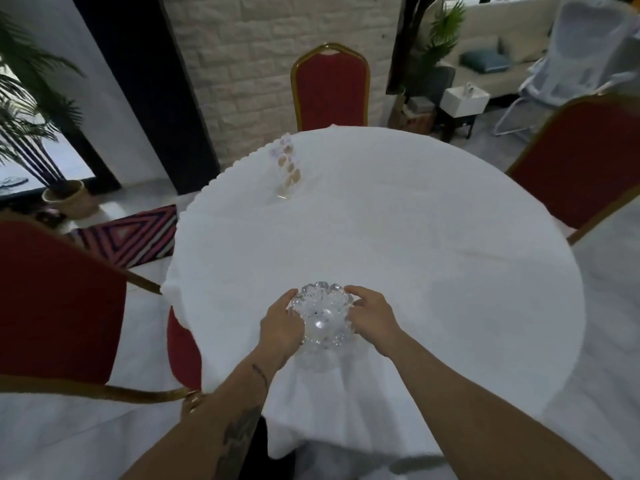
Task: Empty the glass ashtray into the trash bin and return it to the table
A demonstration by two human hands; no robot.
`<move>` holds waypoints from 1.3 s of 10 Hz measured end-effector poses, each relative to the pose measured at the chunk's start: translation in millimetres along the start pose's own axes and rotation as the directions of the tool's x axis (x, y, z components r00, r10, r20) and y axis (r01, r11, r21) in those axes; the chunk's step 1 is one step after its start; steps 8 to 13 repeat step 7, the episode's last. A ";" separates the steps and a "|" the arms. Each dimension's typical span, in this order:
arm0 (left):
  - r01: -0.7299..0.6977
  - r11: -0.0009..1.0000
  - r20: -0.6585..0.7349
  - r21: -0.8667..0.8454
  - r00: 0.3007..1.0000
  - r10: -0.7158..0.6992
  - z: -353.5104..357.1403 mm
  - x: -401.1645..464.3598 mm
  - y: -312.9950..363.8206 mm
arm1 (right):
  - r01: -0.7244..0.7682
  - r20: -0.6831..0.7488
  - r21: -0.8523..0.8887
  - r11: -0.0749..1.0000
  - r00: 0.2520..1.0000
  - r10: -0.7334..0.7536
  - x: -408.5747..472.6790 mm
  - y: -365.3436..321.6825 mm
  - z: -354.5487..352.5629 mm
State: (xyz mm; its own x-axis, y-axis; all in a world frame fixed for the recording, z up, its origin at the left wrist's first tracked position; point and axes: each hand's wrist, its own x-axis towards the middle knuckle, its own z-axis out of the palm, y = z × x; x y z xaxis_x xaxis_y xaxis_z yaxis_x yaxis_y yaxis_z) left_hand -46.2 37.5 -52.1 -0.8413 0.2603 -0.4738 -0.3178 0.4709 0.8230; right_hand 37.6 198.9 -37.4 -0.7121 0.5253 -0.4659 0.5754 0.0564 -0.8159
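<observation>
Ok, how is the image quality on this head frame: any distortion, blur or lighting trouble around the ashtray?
Head view: strong wide-angle bending at the edges, so the red chairs lean outward; soft overall, and the far room is blurred; dim, even light leaves the white tablecloth nearly featureless; the glass ashtray, between the left hand and the right hand, shows a small glare spot and its facets are hard to read.

Bare forearms, dark tattoos on left forearm (pixel 242 427)
</observation>
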 end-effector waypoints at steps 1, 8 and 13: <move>0.007 0.999 -0.034 0.051 0.999 -0.005 7.2 4.5 4.1 | -0.009 0.021 0.001 1.000 1.000 0.009 10.4 2.7 -1.9; -0.090 0.952 0.121 0.292 0.991 0.057 -17.0 -17.4 17.5 | 0.118 0.015 -0.268 0.956 0.993 -0.118 -31.7 -3.9 -21.5; -0.090 0.952 0.121 0.292 0.991 0.057 -17.0 -17.4 17.5 | 0.118 0.015 -0.268 0.956 0.993 -0.118 -31.7 -3.9 -21.5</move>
